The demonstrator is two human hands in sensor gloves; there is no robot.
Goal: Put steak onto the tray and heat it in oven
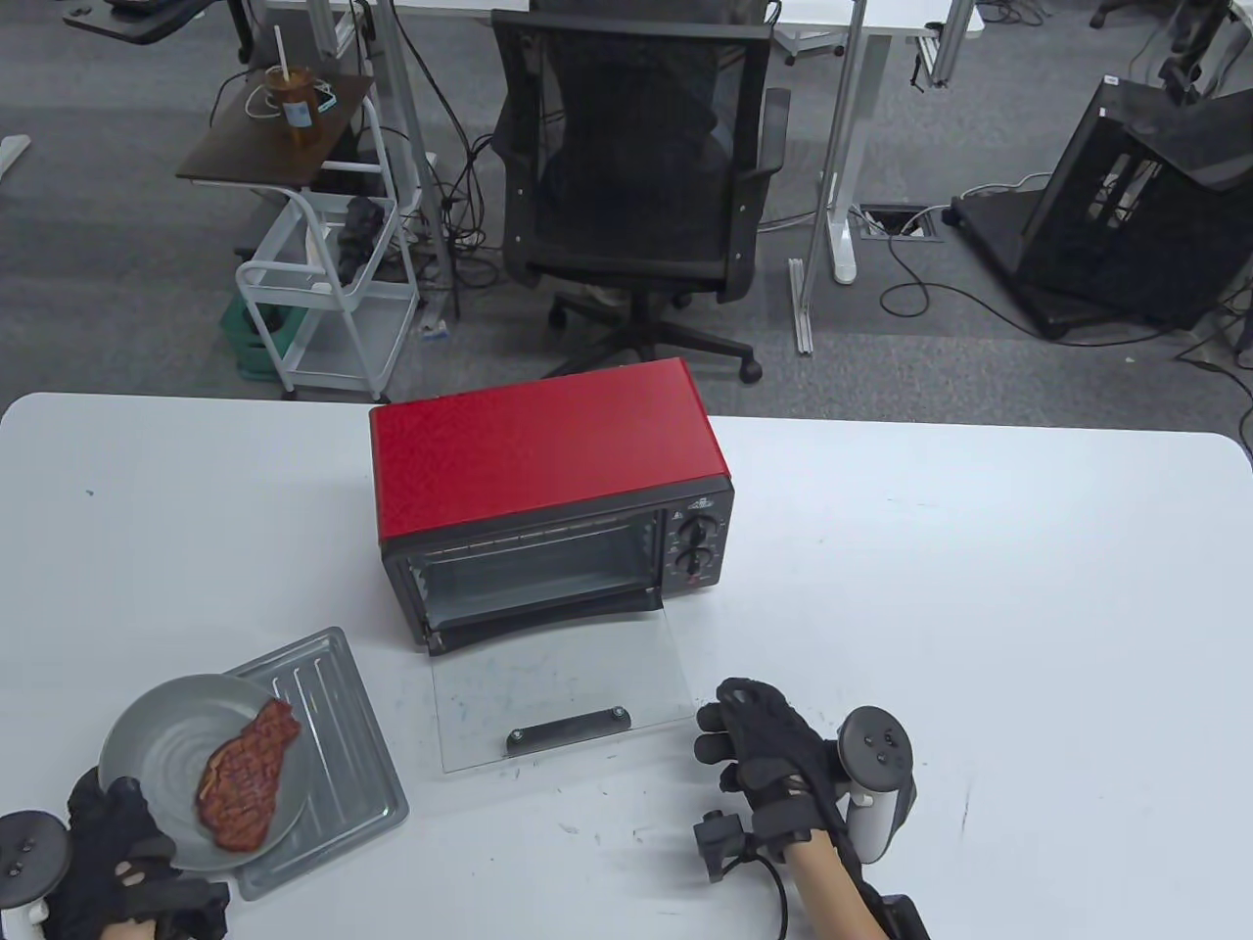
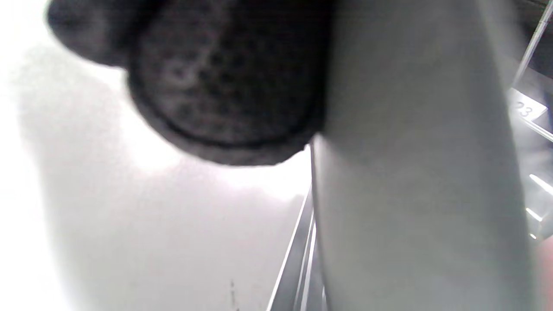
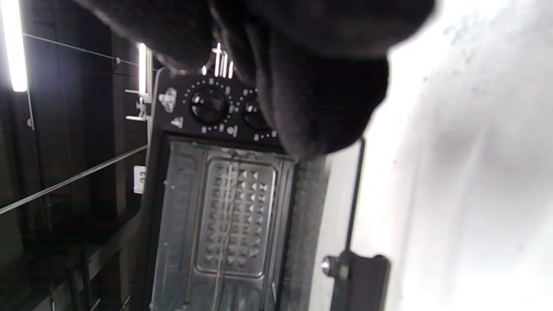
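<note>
A brown steak [image 1: 247, 775] lies on a grey plate [image 1: 162, 729] that is tilted above a metal baking tray [image 1: 338, 729] at the table's front left. My left hand [image 1: 122, 842] grips the plate's near rim; the plate's underside [image 2: 410, 172] fills the left wrist view beside a gloved finger [image 2: 224, 86]. The red oven [image 1: 548, 470] stands mid-table with its glass door [image 1: 558, 700] folded down flat and its chamber [image 3: 224, 224] bare. My right hand [image 1: 759, 749] rests on the table just right of the door, fingers loosely curled, holding nothing.
The oven's two knobs [image 1: 697, 546] are on its right front panel. The door handle [image 1: 568, 729] points toward me. An office chair [image 1: 636, 186] and a white trolley [image 1: 323, 294] stand beyond the table's far edge.
</note>
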